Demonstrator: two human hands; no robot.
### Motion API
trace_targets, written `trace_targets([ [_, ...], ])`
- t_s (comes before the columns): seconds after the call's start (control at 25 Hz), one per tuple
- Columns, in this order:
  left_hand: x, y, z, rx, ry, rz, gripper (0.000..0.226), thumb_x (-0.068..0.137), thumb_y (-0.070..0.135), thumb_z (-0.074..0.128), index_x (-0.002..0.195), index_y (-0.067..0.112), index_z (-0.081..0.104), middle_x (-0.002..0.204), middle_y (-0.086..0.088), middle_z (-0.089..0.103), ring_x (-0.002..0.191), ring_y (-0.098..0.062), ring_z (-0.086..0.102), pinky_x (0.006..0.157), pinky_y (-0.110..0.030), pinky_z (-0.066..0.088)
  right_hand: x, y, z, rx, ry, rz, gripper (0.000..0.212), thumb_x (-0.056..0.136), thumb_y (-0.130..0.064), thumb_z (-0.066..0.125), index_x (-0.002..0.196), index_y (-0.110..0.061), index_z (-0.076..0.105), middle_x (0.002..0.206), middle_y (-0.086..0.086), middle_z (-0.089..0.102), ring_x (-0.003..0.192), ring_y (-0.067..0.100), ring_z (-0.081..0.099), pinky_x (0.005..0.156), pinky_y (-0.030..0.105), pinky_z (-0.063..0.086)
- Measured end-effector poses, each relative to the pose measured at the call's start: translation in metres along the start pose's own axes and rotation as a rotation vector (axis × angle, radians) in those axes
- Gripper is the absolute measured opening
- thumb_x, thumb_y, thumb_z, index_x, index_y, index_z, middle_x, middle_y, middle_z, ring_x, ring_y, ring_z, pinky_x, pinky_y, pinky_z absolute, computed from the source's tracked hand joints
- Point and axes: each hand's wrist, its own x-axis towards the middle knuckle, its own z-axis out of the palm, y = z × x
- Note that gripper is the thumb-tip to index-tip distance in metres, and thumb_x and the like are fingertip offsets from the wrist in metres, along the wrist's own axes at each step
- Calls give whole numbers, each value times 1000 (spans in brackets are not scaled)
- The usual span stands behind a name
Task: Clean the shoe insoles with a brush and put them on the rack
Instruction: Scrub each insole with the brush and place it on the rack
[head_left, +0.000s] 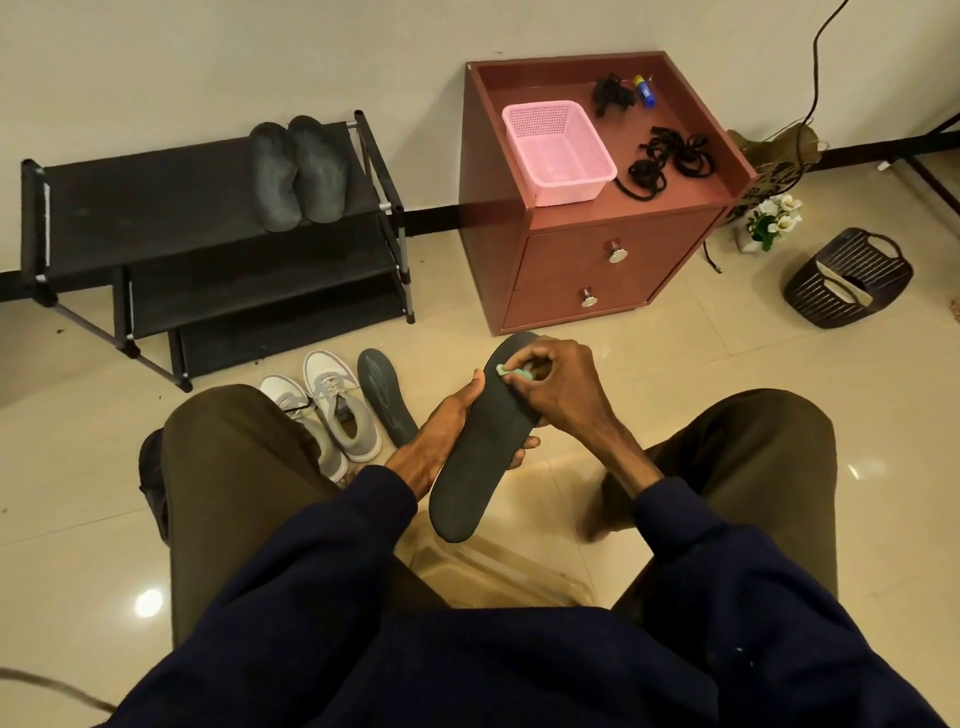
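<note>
Over floor tiles (737, 364), left hand (434, 439) holds insole (483, 447); right hand (563, 387) presses brush (511, 371).

Green brush (511, 371) on dark insole (482, 449)

1 wide-angle head view faces forward and down (steeply), low over the floor (727, 364), toward the wall (208, 62).

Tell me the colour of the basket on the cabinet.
The basket is pink, a perforated plastic mesh; it shows best in the head view.
</note>
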Motion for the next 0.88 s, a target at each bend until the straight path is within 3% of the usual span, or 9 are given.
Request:
trace_targets([
  [0.04, 1, 0, -1, -9, 6, 6, 73, 102, 65, 32, 134, 4, 59, 131, -26, 64, 96, -36, 69, 78, -42, 58, 4, 0, -1, 9, -6, -9, 4, 82, -11, 82, 85, -13, 80, 82, -7, 70, 69, 2, 65, 58, 13, 54],
  [0.24, 6, -3, 1, 44, -114, -62, 80, 104, 64, 27, 147, 0, 48, 145, -28, 51, 102, -35, 62, 80, -41, 54, 18, 27, -14, -60, 281, 67, 10, 81, -6, 81, 88, -12, 77, 87, -3, 69, 75, 0, 62, 71, 19, 58],
  [0.36, 6, -2, 2, 40, -106, -79, 73, 104, 60, 25, 142, 4, 52, 139, -27, 56, 101, -36, 61, 78, -41, 54, 8, 15, -3, -29, 163, 18, 9, 82, -8, 81, 87, -14, 78, 88, -6, 69, 77, -3, 63, 70, 10, 53],
  [0.48, 0, 1, 7, 54, -65, -87, 66, 104, 57, 23, 130, 8, 59, 127, -24, 65, 97, -35, 60, 76, -40, 50, 8, -1, -2, 7, -36, -27, 6, 82, -12, 82, 86, -15, 80, 84, -7, 72, 74, 2, 66, 67, 11, 53],
  [0.6, -2, 3, 8, 84, -61, -76, 66, 103, 54, 25, 130, 6, 59, 125, -24, 65, 96, -35, 59, 75, -38, 49, 19, 9, -12, -3, 138, 42, 6, 83, -10, 82, 87, -14, 80, 85, -3, 73, 74, 5, 68, 65, 10, 54],
  [0.72, 0, 2, 6, 132, -81, -110, 72, 100, 58, 29, 138, 3, 54, 135, -24, 59, 99, -34, 61, 76, -39, 52, 19, 25, -17, -53, 266, 116, 8, 84, -9, 81, 90, -13, 79, 87, -1, 73, 78, 9, 69, 70, 18, 60],
  [0.88, -2, 2, 8, 129, -60, -74, 70, 103, 56, 27, 141, 3, 52, 139, -28, 57, 98, -37, 63, 76, -40, 52, 10, 4, -7, 21, 105, 72, 8, 82, -12, 83, 88, -16, 80, 85, -8, 73, 75, 3, 67, 70, 14, 56],
])
